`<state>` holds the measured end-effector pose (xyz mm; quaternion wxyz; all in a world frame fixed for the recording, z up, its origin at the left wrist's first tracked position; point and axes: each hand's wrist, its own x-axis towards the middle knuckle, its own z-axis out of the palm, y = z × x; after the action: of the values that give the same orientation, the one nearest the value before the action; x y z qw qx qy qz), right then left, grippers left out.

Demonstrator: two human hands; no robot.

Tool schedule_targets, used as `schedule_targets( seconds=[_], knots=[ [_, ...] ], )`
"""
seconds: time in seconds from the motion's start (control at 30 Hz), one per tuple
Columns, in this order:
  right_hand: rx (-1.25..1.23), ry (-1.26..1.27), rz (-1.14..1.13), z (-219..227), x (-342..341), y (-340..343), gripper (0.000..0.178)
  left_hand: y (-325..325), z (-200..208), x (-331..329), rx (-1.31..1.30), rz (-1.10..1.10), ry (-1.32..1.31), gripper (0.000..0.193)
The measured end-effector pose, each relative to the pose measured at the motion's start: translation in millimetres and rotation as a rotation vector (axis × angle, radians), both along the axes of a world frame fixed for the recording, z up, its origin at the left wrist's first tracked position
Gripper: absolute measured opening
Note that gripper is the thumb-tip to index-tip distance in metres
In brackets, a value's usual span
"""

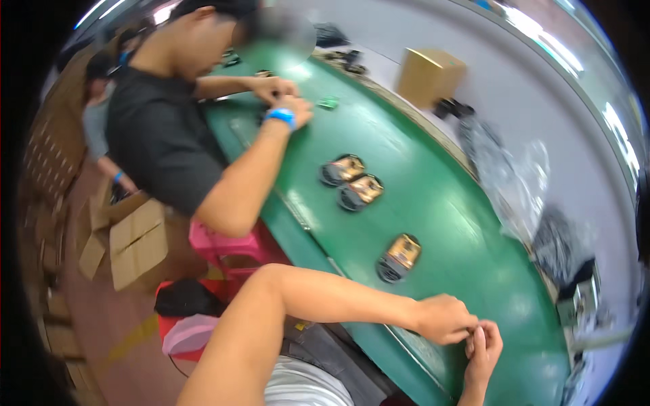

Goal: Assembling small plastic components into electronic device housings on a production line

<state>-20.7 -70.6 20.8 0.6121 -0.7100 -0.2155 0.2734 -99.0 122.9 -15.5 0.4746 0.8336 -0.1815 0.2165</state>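
Over the green table (pixel 467 203), left hand (pixel 447 321) touches right hand (pixel 483 346).

Bright ceiling lights (pixel 562 51); glare on tabletop (pixel 464 203); blur; bent edges

Green, glossy green all along the surface (pixel 487 250), and there go the rounded parts (pixel 401 256), black rimming a patch of coppery gold! Vivid blue on the wristband (pixel 281 118), charcoal black on the T-shirt (pixel 159 135), hot pink on the stool (pixel 217 242), plain golden tan on the box (pixel 429 78), and a yellow stripe (pixel 139 334) crossing the dull reddish floor (pixel 95 311)!
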Motion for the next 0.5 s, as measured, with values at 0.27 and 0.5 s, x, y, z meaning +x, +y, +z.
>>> schedule_targets(
  seconds=[0.27,0.5],
  knots=[
    [-0.010,0.029,0.126,10,8,23,0.021,31,25,-7,0.227,0.029,-0.077,0.013],
    [-0.007,-0.156,0.070,-1,23,10,0.025,78,79,-27,0.592,0.240,0.016,0.027]
  ],
)
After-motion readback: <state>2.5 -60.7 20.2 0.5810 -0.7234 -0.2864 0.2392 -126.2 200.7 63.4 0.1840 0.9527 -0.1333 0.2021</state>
